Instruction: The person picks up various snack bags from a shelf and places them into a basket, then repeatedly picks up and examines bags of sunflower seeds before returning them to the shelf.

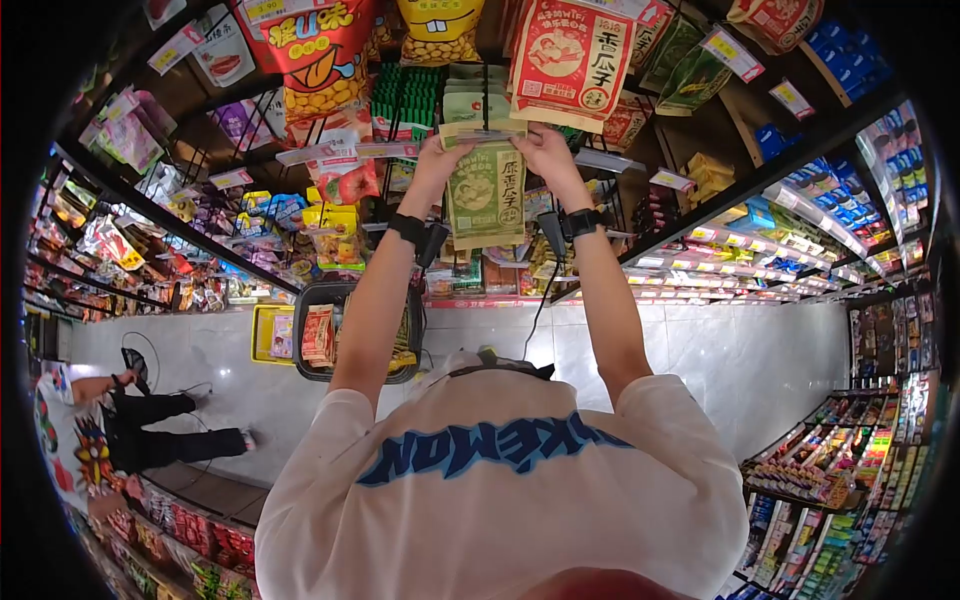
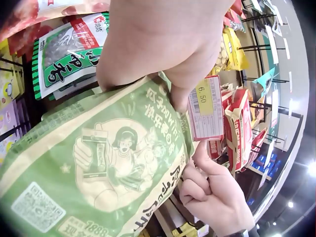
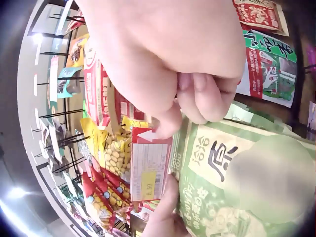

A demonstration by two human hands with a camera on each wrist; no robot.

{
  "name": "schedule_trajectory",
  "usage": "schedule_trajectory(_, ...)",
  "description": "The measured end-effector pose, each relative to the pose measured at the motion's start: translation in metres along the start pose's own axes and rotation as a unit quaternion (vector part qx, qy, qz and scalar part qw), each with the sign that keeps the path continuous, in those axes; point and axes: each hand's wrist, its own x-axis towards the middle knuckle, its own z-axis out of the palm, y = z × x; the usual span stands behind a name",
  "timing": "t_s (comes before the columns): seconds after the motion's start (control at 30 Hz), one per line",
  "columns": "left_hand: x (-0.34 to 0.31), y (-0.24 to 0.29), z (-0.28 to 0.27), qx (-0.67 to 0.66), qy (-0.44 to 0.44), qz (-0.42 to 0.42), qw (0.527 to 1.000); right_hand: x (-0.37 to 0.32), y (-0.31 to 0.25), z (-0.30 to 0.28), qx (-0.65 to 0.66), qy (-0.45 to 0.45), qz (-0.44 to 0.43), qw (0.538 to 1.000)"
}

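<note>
A green bag of sunflower seeds (image 1: 485, 195) hangs upright at the front of a shelf rack, its printed front facing me. My left hand (image 1: 445, 163) pinches its top left corner, and my right hand (image 1: 550, 160) pinches the top right corner. Between the hands, a price tag (image 2: 206, 108) overlaps the bag's top edge. In the left wrist view the left hand's fingers (image 2: 180, 96) press on the top seam. The right wrist view has the right thumb and fingers by the tag, with the other fingers curled. More green bags (image 1: 475, 95) hang behind.
Red seed bags (image 1: 570, 60) hang at upper right, and a red snack bag (image 1: 318, 60) at upper left. Hooks and tag rails stick out around the hands. A dark basket (image 1: 400, 372) with packets stands on the floor below left, beside a yellow basket (image 1: 262, 335). Another person (image 1: 110, 425) stands at far left.
</note>
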Motion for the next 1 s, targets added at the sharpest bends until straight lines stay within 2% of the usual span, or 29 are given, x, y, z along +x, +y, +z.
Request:
schedule_trajectory(0.03,0.002,0.0,0.001,0.035,0.014,-0.007,0.999,0.004,0.001,-0.004,0.025,-0.027,0.01,0.999)
schedule_trajectory(0.1,0.004,-0.003,0.002,0.045,0.003,0.033,0.998,0.005,0.014,-0.014,0.076,-0.079,0.039,0.993)
schedule_trajectory(0.13,0.003,-0.005,0.001,0.05,-0.002,0.049,0.998,0.009,0.023,-0.013,0.111,-0.076,0.027,0.991)
schedule_trajectory(0.2,0.0,-0.011,-0.004,0.055,-0.009,0.019,0.998,0.011,0.044,-0.012,0.178,-0.066,0.014,0.982)
schedule_trajectory(0.3,0.001,-0.005,-0.009,0.05,-0.016,-0.024,0.998,0.006,0.041,0.0,0.14,-0.006,-0.001,0.99)
schedule_trajectory(0.4,-0.004,-0.01,0.001,0.044,0.069,0.031,0.996,0.015,0.036,0.006,0.124,0.026,-0.007,0.992)
schedule_trajectory(0.43,-0.002,-0.017,-0.007,0.013,0.037,0.016,0.999,0.019,0.042,0.011,0.117,0.04,-0.015,0.992)
schedule_trajectory(0.57,-0.002,-0.024,-0.012,-0.035,0.033,-0.001,0.999,0.015,0.035,0.007,0.066,0.01,-0.007,0.998)
schedule_trajectory(0.6,-0.002,-0.023,-0.016,-0.047,-0.021,0.022,0.998,0.017,0.034,0.007,0.06,0.002,-0.014,0.998)
schedule_trajectory(0.63,0.004,-0.032,-0.02,-0.047,0.002,0.03,0.998,0.018,0.031,0.016,0.121,0.043,0.002,0.992)
schedule_trajectory(0.67,0.008,-0.037,-0.021,-0.044,0.023,0.038,0.998,0.017,0.029,0.011,0.107,-0.002,0.015,0.994)
schedule_trajectory(0.7,0.001,-0.029,-0.013,-0.066,0.028,0.053,0.996,0.017,0.024,0.011,0.09,0.012,0.009,0.996)
schedule_trajectory(0.73,-0.002,-0.024,-0.011,-0.059,0.033,0.03,0.997,0.015,0.022,0.014,0.073,0.025,0.006,0.997)
schedule_trajectory(0.77,-0.004,-0.023,-0.007,-0.083,0.017,0.037,0.996,0.012,0.024,0.014,0.073,0.017,-0.024,0.997)
schedule_trajectory(0.83,0.002,-0.028,0.001,-0.076,0.052,0.077,0.993,0.011,0.017,0.017,0.112,0.011,-0.089,0.99)
schedule_trajectory(0.87,0.0,-0.027,0.002,-0.057,0.064,0.086,0.993,0.009,0.011,0.012,0.076,-0.001,-0.03,0.997)
schedule_trajectory(0.93,0.001,-0.025,0.0,-0.013,0.057,0.074,0.996,0.002,0.002,0.001,0.109,-0.048,0.069,0.991)
schedule_trajectory(1.0,0.0,-0.025,0.003,0.036,0.048,0.054,0.997,0.019,0.03,-0.013,0.137,-0.099,0.078,0.982)
